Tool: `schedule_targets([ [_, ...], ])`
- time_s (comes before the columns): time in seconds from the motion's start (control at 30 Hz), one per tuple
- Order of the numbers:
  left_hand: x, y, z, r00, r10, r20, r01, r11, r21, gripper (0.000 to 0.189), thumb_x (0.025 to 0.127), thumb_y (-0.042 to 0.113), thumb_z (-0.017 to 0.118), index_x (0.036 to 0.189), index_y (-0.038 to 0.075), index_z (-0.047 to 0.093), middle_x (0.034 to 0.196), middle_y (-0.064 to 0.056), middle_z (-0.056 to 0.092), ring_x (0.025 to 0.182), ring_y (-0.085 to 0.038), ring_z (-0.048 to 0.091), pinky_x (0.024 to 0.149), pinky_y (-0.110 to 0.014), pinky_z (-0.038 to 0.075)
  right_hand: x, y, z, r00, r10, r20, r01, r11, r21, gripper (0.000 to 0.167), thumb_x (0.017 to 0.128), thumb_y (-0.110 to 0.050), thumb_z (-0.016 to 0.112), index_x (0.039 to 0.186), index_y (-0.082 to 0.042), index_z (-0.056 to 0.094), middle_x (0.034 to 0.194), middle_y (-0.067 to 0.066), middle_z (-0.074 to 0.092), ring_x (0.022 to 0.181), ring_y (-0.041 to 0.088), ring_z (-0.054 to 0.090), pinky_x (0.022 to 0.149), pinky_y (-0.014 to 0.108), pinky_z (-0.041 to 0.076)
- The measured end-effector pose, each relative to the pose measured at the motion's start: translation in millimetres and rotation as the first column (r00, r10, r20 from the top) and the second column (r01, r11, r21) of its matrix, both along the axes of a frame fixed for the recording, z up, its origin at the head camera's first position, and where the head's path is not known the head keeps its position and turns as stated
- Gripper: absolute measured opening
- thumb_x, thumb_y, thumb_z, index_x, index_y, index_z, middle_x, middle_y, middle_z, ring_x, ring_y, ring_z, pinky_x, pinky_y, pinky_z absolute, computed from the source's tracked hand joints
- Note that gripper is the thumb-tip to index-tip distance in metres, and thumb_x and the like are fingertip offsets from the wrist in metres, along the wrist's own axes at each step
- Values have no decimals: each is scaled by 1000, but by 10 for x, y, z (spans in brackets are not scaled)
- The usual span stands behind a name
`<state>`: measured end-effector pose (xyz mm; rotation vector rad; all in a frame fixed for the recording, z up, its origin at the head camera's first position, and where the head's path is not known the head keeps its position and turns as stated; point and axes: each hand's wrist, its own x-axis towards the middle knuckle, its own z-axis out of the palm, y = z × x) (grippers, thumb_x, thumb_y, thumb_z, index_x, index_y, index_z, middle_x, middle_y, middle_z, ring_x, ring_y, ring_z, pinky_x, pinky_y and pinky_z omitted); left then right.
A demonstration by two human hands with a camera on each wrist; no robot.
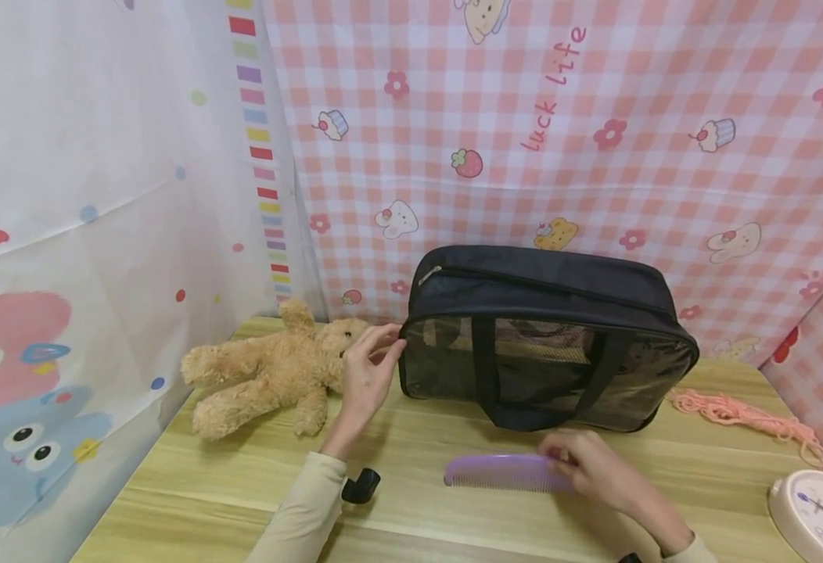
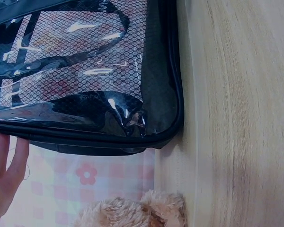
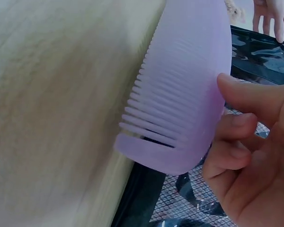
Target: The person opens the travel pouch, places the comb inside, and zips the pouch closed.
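A purple comb point(image 1: 503, 474) is pinched at its right end between the thumb and fingers of my right hand point(image 1: 591, 467); its teeth point down toward the table in the head view. In the right wrist view the comb point(image 3: 184, 80) shows its wide teeth, with the thumb on its spine. A black bag point(image 1: 552, 285) with see-through sides and a hanging strap handle stands upright just behind. My left hand point(image 1: 371, 371) touches the bag's left edge with nearly straight fingertips. Through the clear panel point(image 2: 75, 52) in the left wrist view, a mesh-patterned layer shows.
A tan teddy bear point(image 1: 278, 371) lies left of the bag, close to my left hand. On the right are a bundle of pink cord point(image 1: 742, 414) and a round white clock point(image 1: 816, 512). A checkered cloth point(image 1: 496, 211) hangs behind the wooden table point(image 1: 425, 532).
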<state>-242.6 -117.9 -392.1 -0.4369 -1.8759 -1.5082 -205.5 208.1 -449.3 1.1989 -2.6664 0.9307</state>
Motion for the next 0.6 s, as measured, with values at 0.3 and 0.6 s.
schedule_targets([
  [0.3, -5, 9, -2, 1000, -7, -3, 7, 1000, -3, 15, 87, -3, 66, 102, -3, 69, 94, -17, 65, 86, -31, 66, 70, -45, 56, 66, -38, 115, 1000, 21, 15, -20, 995, -102, 16, 80, 4, 71, 89, -9, 72, 83, -4, 64, 62, -1, 48, 49, 19, 43],
  [0.6, -22, 2, -13, 1000, -20, -12, 21, 1000, 12, 15, 86, -5, 66, 101, -5, 69, 93, -17, 65, 86, -31, 65, 74, -41, 56, 104, -43, 236, 1000, 4, 23, 0, 985, -174, 16, 81, 0, 72, 91, -13, 75, 87, -7, 66, 60, -1, 48, 48, 19, 44],
])
